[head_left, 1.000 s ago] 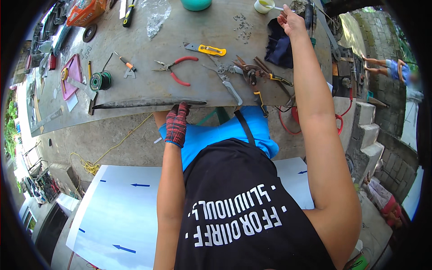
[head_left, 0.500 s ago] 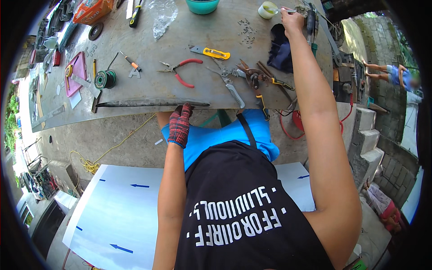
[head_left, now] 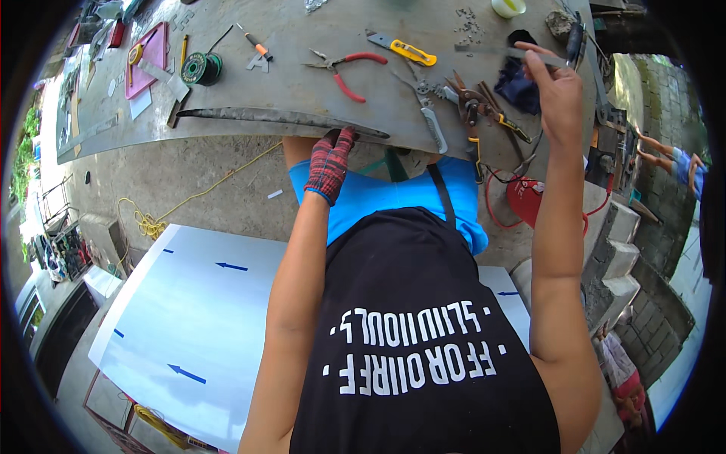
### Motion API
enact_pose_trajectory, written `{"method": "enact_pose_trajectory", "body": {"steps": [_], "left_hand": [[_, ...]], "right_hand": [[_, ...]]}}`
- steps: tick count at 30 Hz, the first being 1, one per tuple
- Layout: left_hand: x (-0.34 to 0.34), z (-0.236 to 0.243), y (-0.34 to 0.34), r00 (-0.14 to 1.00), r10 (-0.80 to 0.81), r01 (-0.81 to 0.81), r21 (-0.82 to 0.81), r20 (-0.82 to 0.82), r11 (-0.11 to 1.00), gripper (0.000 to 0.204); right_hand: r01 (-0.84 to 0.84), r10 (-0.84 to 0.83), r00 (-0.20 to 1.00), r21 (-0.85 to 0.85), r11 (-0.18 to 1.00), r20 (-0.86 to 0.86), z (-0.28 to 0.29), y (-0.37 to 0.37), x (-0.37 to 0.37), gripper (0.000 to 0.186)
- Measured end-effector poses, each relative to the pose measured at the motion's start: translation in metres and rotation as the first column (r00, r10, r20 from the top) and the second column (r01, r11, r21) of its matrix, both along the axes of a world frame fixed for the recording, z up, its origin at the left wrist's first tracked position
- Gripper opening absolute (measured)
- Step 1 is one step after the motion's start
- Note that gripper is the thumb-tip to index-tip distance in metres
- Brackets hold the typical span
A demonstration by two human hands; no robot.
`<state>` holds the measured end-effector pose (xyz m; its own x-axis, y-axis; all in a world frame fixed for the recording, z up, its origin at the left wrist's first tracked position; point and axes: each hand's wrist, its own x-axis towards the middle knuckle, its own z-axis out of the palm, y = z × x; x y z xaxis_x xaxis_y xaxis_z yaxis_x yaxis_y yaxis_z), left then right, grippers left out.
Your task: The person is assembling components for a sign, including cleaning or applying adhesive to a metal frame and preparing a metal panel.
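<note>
Left fingers (gloved) grasp a dark strip, mostly left of them; right fingers clench a thin tool, navy cloth just beside them.

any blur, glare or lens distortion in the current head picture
Head view: fisheye bending bows the near edge of the table, with a dark rim around the picture; head view: the thin strip in the right hand looks smeared and faint; head view: the far-left outdoor area is washed out by daylight.
</note>
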<state>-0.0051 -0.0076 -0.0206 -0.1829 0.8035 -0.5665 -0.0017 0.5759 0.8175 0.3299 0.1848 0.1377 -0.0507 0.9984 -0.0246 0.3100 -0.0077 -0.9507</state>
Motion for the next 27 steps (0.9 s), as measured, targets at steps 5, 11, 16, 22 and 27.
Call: {"method": "enact_pose_trajectory", "body": {"steps": [5,11,16,22,27], "left_hand": [[0.001,0.005,0.001,0.999,0.045,-0.044,-0.040,0.023,0.998,0.043],[0.003,0.007,0.000,0.997,0.066,-0.064,-0.053,0.042,0.997,0.042],[0.001,0.008,-0.001,0.999,0.046,-0.045,-0.054,0.014,0.998,0.041],[0.000,0.008,-0.001,1.000,0.028,-0.028,-0.052,0.000,0.998,0.041],[0.000,0.010,0.001,1.000,0.027,-0.027,-0.053,-0.001,0.998,0.041]], "right_hand": [[-0.295,0.292,0.949,0.008,0.956,0.117,0.003,-0.083,-0.079,0.015],[-0.491,0.387,0.840,0.230,0.840,0.380,-0.012,-0.109,-0.113,0.015],[-0.518,0.410,0.817,0.203,0.831,0.405,-0.024,-0.114,-0.120,0.017],[-0.543,0.403,0.795,0.238,0.805,0.453,-0.034,-0.118,-0.127,0.020],[-0.530,0.385,0.797,0.235,0.815,0.466,-0.040,-0.122,-0.129,0.021]]}}
